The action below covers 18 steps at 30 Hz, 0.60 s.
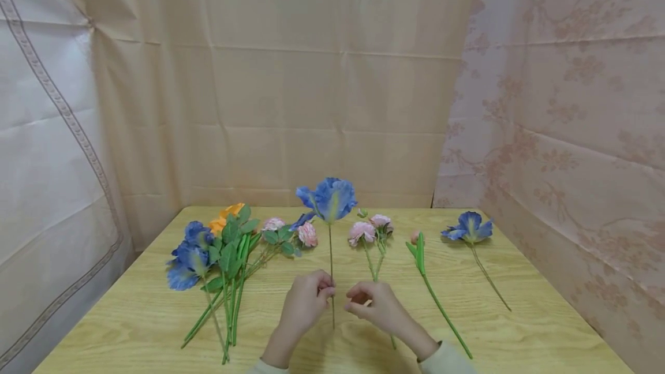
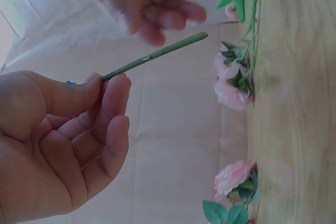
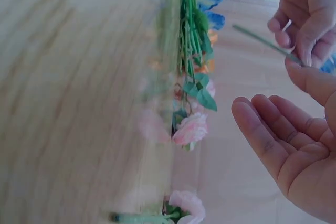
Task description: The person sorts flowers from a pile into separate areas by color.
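In the head view, the table (image 1: pixel 519 339) at six o'clock looks like grained wood, smooth and faintly glossy. Creased cloth hangs behind: tan cloth (image 1: pixel 286 91) at twelve, white cloth (image 1: pixel 31 103) at nine, patterned cloth (image 1: pixel 571 103) at three. The blue flower (image 1: pixel 332 201), just six of centre, looks ruffled, matt fabric; the tulip (image 1: pixel 420 255) at five, smooth plastic.

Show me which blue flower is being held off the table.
The middle blue flower, its stem pinched by the left hand; the blue blooms at far left and the far-right blue flower lie on the table.
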{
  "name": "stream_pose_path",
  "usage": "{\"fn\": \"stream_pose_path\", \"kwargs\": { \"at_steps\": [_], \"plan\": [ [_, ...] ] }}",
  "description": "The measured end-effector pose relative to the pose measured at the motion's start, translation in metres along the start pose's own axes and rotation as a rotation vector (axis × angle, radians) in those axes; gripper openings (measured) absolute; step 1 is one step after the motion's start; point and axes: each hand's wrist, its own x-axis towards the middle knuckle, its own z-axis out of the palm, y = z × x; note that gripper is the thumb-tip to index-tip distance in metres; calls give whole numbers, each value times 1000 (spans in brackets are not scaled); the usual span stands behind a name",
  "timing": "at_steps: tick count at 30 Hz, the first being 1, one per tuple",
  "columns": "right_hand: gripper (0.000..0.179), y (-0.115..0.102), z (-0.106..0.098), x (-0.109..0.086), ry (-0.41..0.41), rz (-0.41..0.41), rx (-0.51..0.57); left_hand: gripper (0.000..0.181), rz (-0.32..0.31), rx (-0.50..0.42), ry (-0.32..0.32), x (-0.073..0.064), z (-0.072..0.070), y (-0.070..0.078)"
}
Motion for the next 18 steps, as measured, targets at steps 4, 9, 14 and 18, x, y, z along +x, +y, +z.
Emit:
{"fn": "stream_pose_path", "kwargs": {
  "at_steps": [4, 9, 14, 18],
  "plan": [
    [19, -6, 4, -1, -19, 18, 16, 4, 29, 6, -21, -1, 4, 4],
    [11, -25, 5, -4, -10, 1, 16, 5, 35, 30, -22, -2, 9, 8],
    [10, -41, 3, -7, -25, 18, 75, 7, 50, 73, -8, -3, 13, 10],
    [10, -28, 7, -7, -33, 49, 173, 9, 66, 80, -1, -3, 14, 10]
  ]
}}
